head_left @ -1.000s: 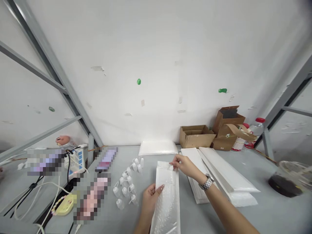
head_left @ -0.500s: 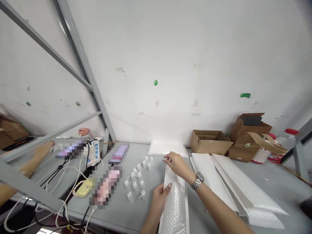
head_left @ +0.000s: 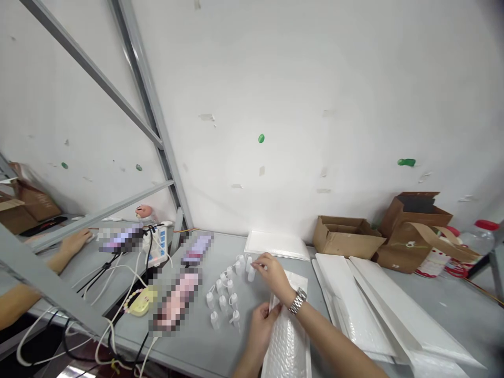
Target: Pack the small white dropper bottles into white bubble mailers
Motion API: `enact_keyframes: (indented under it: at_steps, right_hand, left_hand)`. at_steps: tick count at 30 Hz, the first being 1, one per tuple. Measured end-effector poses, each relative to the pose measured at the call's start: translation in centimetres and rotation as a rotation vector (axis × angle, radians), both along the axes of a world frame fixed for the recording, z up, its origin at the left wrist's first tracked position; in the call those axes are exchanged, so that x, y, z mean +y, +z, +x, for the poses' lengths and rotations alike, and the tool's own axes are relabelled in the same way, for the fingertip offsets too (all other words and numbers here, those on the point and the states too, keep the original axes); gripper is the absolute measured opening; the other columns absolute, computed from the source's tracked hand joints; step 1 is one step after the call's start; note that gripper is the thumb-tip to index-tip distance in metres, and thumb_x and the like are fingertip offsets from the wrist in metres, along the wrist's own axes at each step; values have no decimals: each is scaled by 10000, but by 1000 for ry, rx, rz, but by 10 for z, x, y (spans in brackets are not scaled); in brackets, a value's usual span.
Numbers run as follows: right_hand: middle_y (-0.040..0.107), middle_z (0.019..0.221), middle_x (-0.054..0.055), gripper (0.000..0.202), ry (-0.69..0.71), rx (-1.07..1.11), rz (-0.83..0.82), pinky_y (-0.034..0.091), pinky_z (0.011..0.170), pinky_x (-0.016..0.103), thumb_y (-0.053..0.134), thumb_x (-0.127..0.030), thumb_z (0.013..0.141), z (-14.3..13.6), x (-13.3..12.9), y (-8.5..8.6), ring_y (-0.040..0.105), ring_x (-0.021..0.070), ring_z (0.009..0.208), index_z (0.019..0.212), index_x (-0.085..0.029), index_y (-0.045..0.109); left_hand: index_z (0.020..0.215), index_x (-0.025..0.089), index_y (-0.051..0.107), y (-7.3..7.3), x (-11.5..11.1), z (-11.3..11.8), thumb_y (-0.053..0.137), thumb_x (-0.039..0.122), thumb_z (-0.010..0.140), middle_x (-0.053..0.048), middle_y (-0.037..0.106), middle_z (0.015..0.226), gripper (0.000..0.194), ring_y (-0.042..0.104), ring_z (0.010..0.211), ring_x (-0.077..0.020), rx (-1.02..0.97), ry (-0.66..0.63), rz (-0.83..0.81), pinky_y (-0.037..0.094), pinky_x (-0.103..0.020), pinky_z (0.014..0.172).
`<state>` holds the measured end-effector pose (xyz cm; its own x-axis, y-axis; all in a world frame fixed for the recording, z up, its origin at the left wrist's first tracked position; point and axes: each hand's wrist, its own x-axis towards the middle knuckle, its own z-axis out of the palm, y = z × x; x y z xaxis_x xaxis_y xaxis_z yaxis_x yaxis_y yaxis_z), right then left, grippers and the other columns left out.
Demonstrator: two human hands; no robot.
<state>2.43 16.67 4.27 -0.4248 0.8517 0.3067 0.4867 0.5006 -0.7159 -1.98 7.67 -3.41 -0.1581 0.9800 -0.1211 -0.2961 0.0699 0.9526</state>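
A white bubble mailer (head_left: 289,341) lies at the front edge of the grey table. My left hand (head_left: 263,324) grips its left edge, thumb on top. Wearing a metal watch, my right hand (head_left: 273,275) reaches across the mailer's upper end, and its fingertips pinch a small white bottle (head_left: 251,269) at the back right of the group. Several more small white capped bottles (head_left: 222,303) stand to the left of my hands.
Stacked white mailers (head_left: 354,310) lie at right, flat white ones (head_left: 275,244) behind. An open carton (head_left: 348,239) and brown bags (head_left: 405,247) stand back right. Phones (head_left: 179,299), cables and a power strip (head_left: 159,244) are at left. Another person's hand (head_left: 76,241) rests beyond the metal frame.
My right hand has moved left from above the mailer's top to a bottle and pinched it. My left hand still grips the mailer. The view has shifted slightly.
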Motion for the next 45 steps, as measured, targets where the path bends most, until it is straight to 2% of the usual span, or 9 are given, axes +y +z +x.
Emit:
enact_keyframes:
  at_steps: [4, 10, 18, 23, 31, 37, 40, 43, 45]
  right_hand:
    - [664, 773, 63, 334, -105, 139, -75, 485, 609, 270, 406, -374, 871, 45, 4, 8, 622, 160, 619, 840, -152, 653]
    - [671, 683, 54, 334, -276, 425, -162, 488, 649, 309, 542, -481, 752, 94, -4, 9, 616, 194, 636, 764, -172, 669]
    - [627, 581, 26, 308, -271, 415, -301, 467, 590, 299, 539, -462, 737, 89, -12, -5, 596, 185, 564, 689, -169, 621]
    - [576, 540, -22, 274, -262, 338, -297, 379, 484, 253, 545, -408, 751, 80, -24, -8, 532, 166, 517, 901, -182, 580]
    - [576, 584, 20, 438, -154, 39, -78, 389, 651, 285, 394, -429, 879, 75, -39, -11, 525, 168, 630, 550, -190, 557]
    - [580, 1022, 101, 363, -331, 394, 33, 368, 895, 368, 446, -480, 839, 105, -35, -1, 495, 227, 995, 964, -195, 633]
    - [606, 859, 75, 419, -317, 561, -273, 417, 768, 331, 469, -539, 801, 126, -28, 11, 531, 201, 835, 836, -164, 652]
    - [478, 553, -23, 441, -32, 597, -729, 360, 556, 251, 562, -560, 729, 143, -23, 23, 424, 107, 547, 577, -146, 567]
    - [356, 495, -68, 462, 133, 572, -861, 274, 493, 224, 611, -550, 692, 151, -22, 29, 301, 66, 483, 500, -152, 477]
  left_hand:
    - [764, 93, 674, 4, -3, 0, 655, 540, 622, -35, 645, 615, 469, 559, 601, -171, -63, -73, -26, 400, -261, 600]
    - [807, 89, 701, 14, -4, -1, 686, 558, 569, -56, 673, 634, 527, 589, 639, -193, -59, -90, -81, 418, -260, 612]
    - [803, 99, 715, 24, -8, 2, 709, 551, 536, -59, 683, 639, 525, 591, 621, -186, -20, -128, -107, 432, -258, 604]
    - [841, 105, 712, 21, -6, 0, 706, 550, 541, -62, 694, 664, 537, 604, 621, -192, -60, -111, -102, 457, -283, 634]
    - [891, 113, 703, 15, -4, -2, 704, 502, 588, -51, 703, 703, 494, 617, 684, -204, -81, -143, -51, 453, -286, 668]
    - [874, 113, 699, 30, -10, -2, 708, 493, 589, -57, 703, 692, 476, 612, 621, -189, -123, -100, -83, 458, -284, 637]
    - [885, 120, 695, 49, -16, -3, 696, 464, 624, -60, 705, 711, 432, 616, 642, -195, -115, -174, -68, 461, -284, 632]
    - [886, 119, 696, 69, -20, -4, 686, 439, 648, -58, 704, 724, 399, 614, 666, -196, -56, -291, -30, 455, -276, 627]
    - [889, 115, 696, 77, -20, -5, 691, 419, 650, -58, 704, 737, 386, 614, 686, -199, -27, -370, -28, 451, -273, 631]
